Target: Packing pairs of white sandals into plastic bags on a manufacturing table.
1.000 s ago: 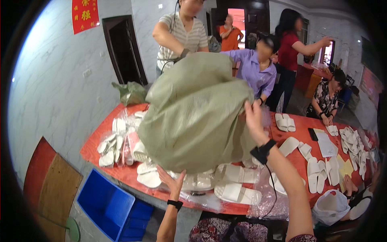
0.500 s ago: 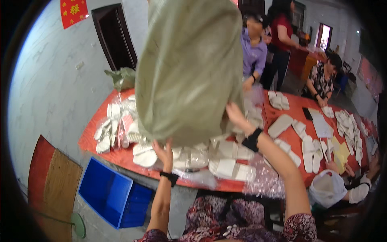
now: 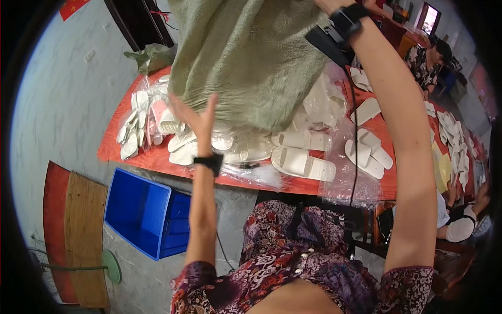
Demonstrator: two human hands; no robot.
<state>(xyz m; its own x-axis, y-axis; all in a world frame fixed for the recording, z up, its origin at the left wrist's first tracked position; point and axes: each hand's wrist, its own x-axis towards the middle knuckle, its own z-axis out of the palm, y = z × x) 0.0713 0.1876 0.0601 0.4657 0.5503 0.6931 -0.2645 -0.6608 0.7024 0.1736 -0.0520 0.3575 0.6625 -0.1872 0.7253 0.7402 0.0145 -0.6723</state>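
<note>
The big green sack (image 3: 240, 63) hangs in front of me over the red desk (image 3: 111, 147), its top running out of view; I can't tell whether its lower edge touches the slippers there. My left hand (image 3: 196, 119) is open at the sack's lower left corner, thumb up and fingers spread, a bit blurred. My right hand (image 3: 330, 5) is up beside the sack's upper right, cut off at the wrist end, so I can't tell whether it grips. Left of the sack lie bagged white slippers (image 3: 137, 123), and behind those a crumpled green bundle (image 3: 151, 57). Nearer me than the sack is a white slipper pair (image 3: 303, 163); to its right, clear plastic wrap (image 3: 350, 191). A blue bin (image 3: 138, 214) stands below the sack, to the left.
</note>
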